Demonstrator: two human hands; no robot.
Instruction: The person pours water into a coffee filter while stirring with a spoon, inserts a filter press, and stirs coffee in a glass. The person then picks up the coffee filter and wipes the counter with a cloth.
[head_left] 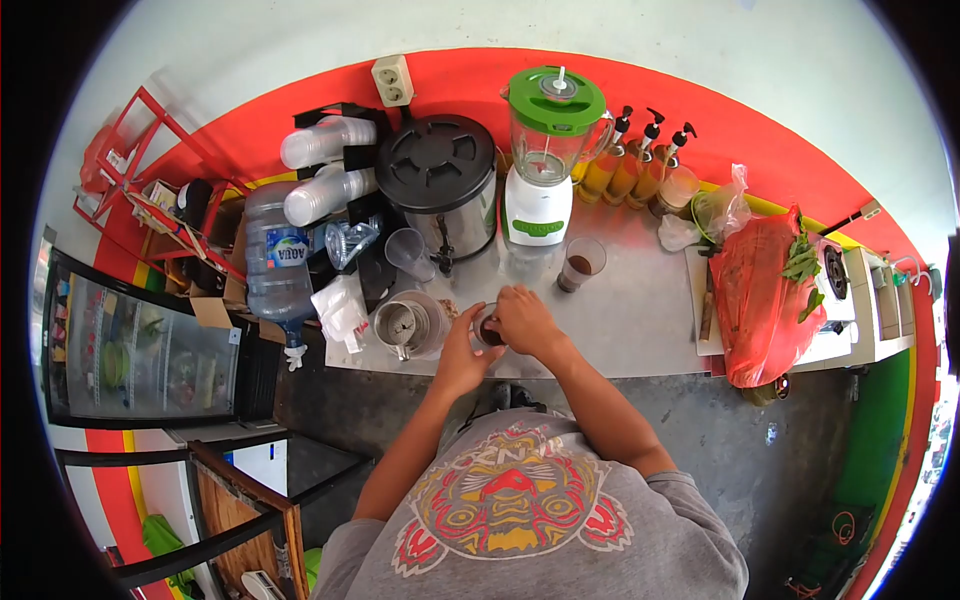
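Observation:
My left hand [464, 352] is wrapped round the side of a clear plastic cup [488, 331] with something dark in it, near the table's front edge. Over the cup's mouth, my right hand [527, 322] has its fingers pinched together; whatever they hold is hidden. A second clear cup [582, 262] with dark brown contents stands behind and to the right of my right hand. Left of my left hand are a metal pitcher [404, 326] and, farther back, a tilted clear cup [408, 250].
A blender [540, 200] with a green lid and a black-lidded steel dispenser [440, 165] stand at the back. Pump bottles [628, 172] line the wall. Stacked cups [328, 142] and a water jug [280, 260] are left; a red plastic bag [762, 300] sits right on the table [640, 335].

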